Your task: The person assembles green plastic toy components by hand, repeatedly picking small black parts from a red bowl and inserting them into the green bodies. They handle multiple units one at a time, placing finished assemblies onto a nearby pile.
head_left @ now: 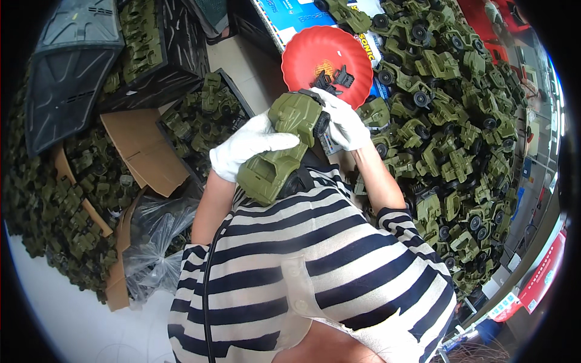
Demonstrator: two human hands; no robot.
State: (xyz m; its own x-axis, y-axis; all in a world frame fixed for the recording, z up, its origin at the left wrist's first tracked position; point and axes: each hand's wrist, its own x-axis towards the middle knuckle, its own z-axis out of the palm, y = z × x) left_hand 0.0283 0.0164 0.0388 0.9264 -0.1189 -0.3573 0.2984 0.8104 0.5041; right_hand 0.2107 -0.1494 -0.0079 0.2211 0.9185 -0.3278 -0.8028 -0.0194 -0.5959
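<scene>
An olive-green toy jeep (295, 116) with black wheels is tilted in front of my chest. My gloved left hand (245, 146) is wrapped round its side, with the thumb lying across the body. At the jeep's front end, my gloved right hand (346, 126) has its fingers closed on a dark plastic part (310, 94) against the bumper area; the fingertips are partly hidden. Just beyond, a red scalloped plate (295, 53) holds several loose black plastic parts (344, 77) and some small orange-yellow pieces (324, 67).
A large heap of green toy jeeps (451, 163) spreads along my right. To my left stand a black crate (181, 48) of green parts, another crate of jeeps (212, 100), a cardboard box flap (145, 148) and a clear plastic bag (154, 257). More jeeps (66, 224) lie farther left.
</scene>
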